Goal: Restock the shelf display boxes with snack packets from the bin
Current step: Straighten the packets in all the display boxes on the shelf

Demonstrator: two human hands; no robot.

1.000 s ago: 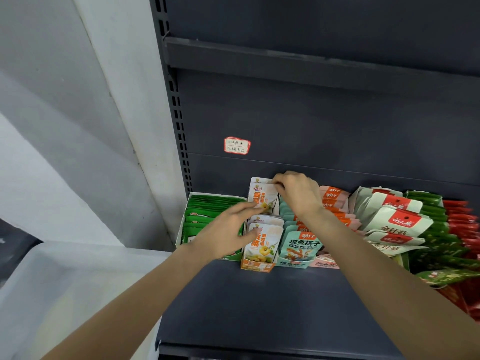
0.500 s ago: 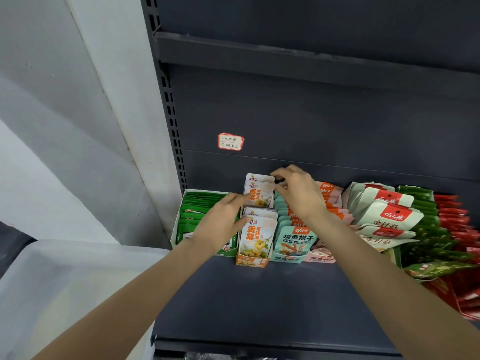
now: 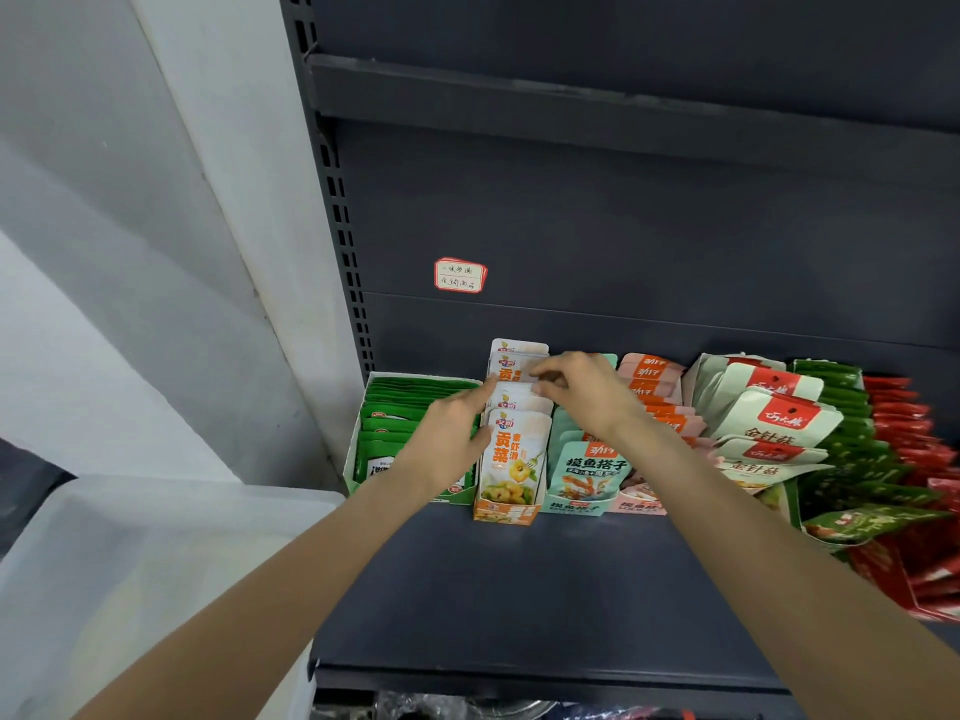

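L hand (image 3: 447, 439): flat vs left side of orange pkts (image 3: 514, 449), fingers straight, grip apart.
R hand (image 3: 582, 389): fingertips pinch rear pkts' tops, grip clamped on them.
Pkts: upright in orange box (image 3: 501, 511), shelf (image 3: 519, 589) back, betw green box (image 3: 358, 449) & teal pkts (image 3: 587, 470).
Bin (image 3: 156, 511): lower left.

A narrow orange-and-white cardboard display box (image 3: 503, 511) stands on the dark grey metal shelf (image 3: 519, 589), its open front facing near. Upright in it, in a row running from near to far, are white-and-orange glossy snack packets (image 3: 514, 459) printed with yellow food; the far ones stand taller. At the lower left lies a translucent white plastic bin (image 3: 130, 563), just left of the shelf's near edge.
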